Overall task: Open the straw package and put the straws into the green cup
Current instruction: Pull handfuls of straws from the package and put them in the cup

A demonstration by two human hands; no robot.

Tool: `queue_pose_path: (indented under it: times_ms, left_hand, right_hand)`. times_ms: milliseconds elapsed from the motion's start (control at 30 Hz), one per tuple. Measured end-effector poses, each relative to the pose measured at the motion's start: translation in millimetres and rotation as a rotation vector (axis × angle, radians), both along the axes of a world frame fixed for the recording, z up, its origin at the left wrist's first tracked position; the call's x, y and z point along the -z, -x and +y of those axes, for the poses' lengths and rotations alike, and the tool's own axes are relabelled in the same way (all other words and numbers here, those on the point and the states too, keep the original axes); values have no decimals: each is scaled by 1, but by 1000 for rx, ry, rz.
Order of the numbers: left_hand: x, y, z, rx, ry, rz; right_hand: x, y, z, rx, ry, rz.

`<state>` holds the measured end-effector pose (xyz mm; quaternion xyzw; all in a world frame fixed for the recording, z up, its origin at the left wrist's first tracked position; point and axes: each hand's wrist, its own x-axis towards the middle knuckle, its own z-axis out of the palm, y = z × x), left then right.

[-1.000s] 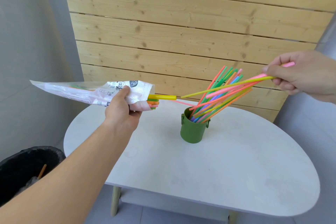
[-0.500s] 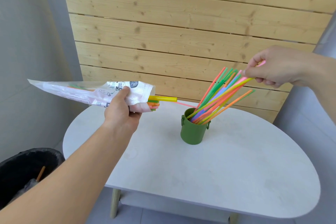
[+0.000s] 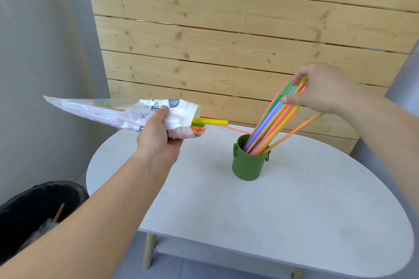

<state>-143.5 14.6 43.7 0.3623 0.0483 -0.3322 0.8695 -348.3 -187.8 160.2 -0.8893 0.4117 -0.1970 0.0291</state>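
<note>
The left hand [image 3: 158,140] grips the bag [image 3: 106,111] near its open mouth, a few straw ends [image 3: 210,122] sticking out toward the cup [image 3: 247,165]. Farther back the cup stands on the table [image 3: 283,222] with straws [image 3: 269,120] leaning in it. The right hand [image 3: 328,88] pinches their tops.

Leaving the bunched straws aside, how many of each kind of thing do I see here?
green cup: 1
straw package: 1
white table: 1
black bin: 1
hands: 2, left hand and right hand
straws: too bunched to count
total: 6
</note>
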Motion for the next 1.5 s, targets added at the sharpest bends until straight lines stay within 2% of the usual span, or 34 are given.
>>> queue_pose_path:
  times_ms: [233,367,467,667,767,833,900,1000,1133,1267,1500]
  left_hand:
    - [1,-1,0,12,4,5]
    - [0,1,2,43,11,-23]
    - [0,2,3,39,-2,-20]
    - [-1,3,0,31,2,-8]
    - [0,1,1,22,-1,10]
    - [2,-2,2,1,-2,30]
    - [1,-5,5,-20,-1,34]
    - [-1,-10,11,-33,-5,43]
    - [-3,-19,24,-41,-2,30]
    - [3,-28,34,-34,-28,26]
    - [7,-42,43,-8,-46,0]
  right_hand:
    - [33,0,12,15,185,136]
    - [46,1,15,13,81,56]
    - [46,4,13,28,80,-33]
    - [39,5,12,19,104,2]
    - [30,2,22,-8,266,-21]
    - [28,-8,34,-106,405,-74]
    - [29,-26,46,-216,459,-83]
    - [41,-67,52,-309,244,30]
    - [73,-127,29,-258,-147,260]
    - [107,-166,-4,-109,-256,408]
    - [134,-182,-20,35,-390,357]
